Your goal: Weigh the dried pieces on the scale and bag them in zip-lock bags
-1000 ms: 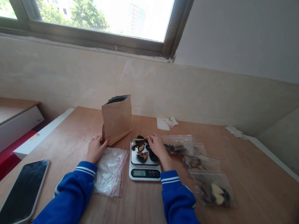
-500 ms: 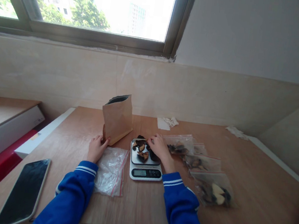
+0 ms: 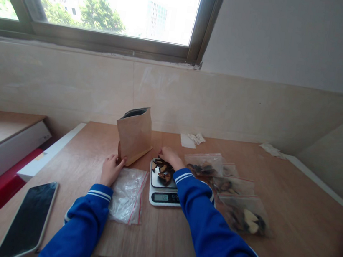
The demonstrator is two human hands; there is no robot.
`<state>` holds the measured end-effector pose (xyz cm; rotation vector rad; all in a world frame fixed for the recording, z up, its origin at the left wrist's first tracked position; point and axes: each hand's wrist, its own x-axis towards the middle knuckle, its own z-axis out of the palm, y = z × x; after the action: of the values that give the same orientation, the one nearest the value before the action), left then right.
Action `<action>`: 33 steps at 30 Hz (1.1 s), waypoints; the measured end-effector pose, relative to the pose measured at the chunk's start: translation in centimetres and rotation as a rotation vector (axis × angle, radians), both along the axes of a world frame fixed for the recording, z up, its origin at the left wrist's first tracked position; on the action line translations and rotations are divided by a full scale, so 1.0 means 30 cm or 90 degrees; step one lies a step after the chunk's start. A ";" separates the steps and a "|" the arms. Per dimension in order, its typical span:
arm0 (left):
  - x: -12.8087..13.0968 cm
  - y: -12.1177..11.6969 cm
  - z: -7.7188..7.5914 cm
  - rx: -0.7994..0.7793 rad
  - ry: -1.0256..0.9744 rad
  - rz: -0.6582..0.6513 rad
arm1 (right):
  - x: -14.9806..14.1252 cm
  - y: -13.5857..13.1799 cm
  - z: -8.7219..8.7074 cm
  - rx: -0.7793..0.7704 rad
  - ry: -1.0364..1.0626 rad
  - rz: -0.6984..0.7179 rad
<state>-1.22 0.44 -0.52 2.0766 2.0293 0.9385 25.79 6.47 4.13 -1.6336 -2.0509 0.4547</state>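
A white digital kitchen scale (image 3: pixel 154 193) with a lit display carries a pile of dark, pale-edged dried slices (image 3: pixel 164 177). My right hand (image 3: pixel 171 157) reaches over the scale's back edge, its fingers bent together at the slices; what they pinch is hidden. Its sleeve covers the scale's right side. At the left, a brown kraft paper pouch (image 3: pixel 134 136) stands upright with its mouth open. My left hand (image 3: pixel 110 171) is closed at the pouch's lower left corner, thumb against the front. Clear zip bags (image 3: pixel 127 196) with red seals lie flat beside that hand.
Several zip bags of dried slices (image 3: pixel 250 217) lie right of the scale. A smartphone (image 3: pixel 27 215) rests at the table's left front edge. White tissue (image 3: pixel 196 139) lies near the wall, and another crumpled tissue (image 3: pixel 272 151) at the back right.
My right hand has moved left and back across the scale, from the slices on its right side to its back edge. The sleeve now covers the scale's right part. My left hand stays put.
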 end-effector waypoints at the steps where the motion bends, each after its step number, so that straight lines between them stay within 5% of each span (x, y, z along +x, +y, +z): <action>1: 0.001 0.000 0.001 -0.002 -0.002 -0.001 | 0.001 0.005 -0.009 -0.010 -0.002 -0.003; 6: 0.005 -0.003 0.007 -0.005 -0.006 -0.006 | 0.019 0.010 -0.017 -0.027 -0.013 -0.015; 12: 0.004 -0.001 0.005 -0.002 -0.002 -0.005 | 0.065 -0.039 0.076 0.080 0.081 -0.070; 16: 0.003 0.000 0.003 -0.006 -0.002 -0.004 | 0.115 -0.162 0.118 0.117 0.181 -0.074; 22: 0.007 -0.002 0.010 -0.004 0.021 -0.001 | 0.132 -0.392 0.080 0.064 0.389 -0.059; 27: 0.007 -0.004 0.017 0.003 0.018 -0.008 | 0.035 -0.474 0.067 0.043 0.307 -0.034; 33: 0.001 0.001 0.002 0.016 0.009 -0.007 | -0.062 -0.499 0.044 0.173 -0.039 -0.013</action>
<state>-1.19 0.47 -0.45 2.1114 2.0206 0.9557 23.93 -8.49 5.45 -1.5199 -2.0353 0.1127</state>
